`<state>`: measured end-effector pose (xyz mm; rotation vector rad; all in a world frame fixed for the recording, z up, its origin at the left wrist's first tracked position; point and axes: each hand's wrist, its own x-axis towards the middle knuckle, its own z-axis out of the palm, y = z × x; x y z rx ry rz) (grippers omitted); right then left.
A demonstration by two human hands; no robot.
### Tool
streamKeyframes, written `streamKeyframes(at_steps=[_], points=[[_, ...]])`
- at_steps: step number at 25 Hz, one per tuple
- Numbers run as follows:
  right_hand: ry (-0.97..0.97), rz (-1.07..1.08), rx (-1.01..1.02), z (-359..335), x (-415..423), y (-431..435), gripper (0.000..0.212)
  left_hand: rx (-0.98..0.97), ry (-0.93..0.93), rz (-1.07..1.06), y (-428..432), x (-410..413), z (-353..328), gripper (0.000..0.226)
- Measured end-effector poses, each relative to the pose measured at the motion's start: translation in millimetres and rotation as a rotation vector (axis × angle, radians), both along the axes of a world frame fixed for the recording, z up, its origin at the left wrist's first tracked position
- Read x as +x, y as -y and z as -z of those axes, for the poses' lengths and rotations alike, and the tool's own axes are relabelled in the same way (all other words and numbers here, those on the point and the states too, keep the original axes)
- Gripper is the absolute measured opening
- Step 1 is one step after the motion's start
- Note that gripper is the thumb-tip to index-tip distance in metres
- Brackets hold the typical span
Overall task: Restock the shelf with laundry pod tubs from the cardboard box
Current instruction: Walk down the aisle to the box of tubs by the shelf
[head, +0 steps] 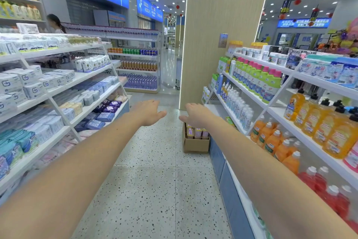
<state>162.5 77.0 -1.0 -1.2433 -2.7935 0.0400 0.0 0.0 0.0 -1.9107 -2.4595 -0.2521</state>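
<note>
Obs., head view.

- The floor (151,180) is running as an open aisle between two tiered racks. The left rack (81,78) is carrying boxed and wrapped packs; the right rack (215,110) is carrying bottled detergents, tiers stepping back so labels are facing the walker. A wood-look pillar (219,25) is closing the far end of the right rack.
- The cardboard box (195,145) is sitting on the floor, pushed against the base of the right rack, well ahead of the person. Likely reason: it is parked out of the walkway and next to the restock spot. Its top is standing open.
- The laundry pod tubs (197,133) are standing upright inside the box, packed side by side, pale pinkish; labels too small to read. None is showing on the rack that I can identify.
- A bare stretch of low shelf is lying just beyond the box; possibly the target, not confirmed.
- The left hand (149,112) is reaching forward, palm down, fingers loose and spread, gripping nothing.
- The right hand (195,115) is doing likewise, empty, overlapping the box top in view but apart from it.

Judgement: approach phase; both arms are extending in readiness, no tub lifted yet.
</note>
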Motion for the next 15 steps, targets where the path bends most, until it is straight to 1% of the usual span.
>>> streamKeyframes(at_steps=[4, 8, 15], points=[[0.022, -0.006, 0.006, 3.7, -15.9, -38.2, 0.051, -0.026, -0.032, -0.010, -30.0, -21.0, 4.7, 0.066], [0.036, -0.004, -0.009, 10.3, -54.2, -86.9, 0.050, -0.049, -0.043, -0.008, -76.9, -54.6, 12.4, 0.064], [0.037, 0.033, 0.004, 5.6, -166.7, -214.9, 0.055, -0.041, -0.088, 0.030, -206.1, -159.1, 2.7, 0.064]])
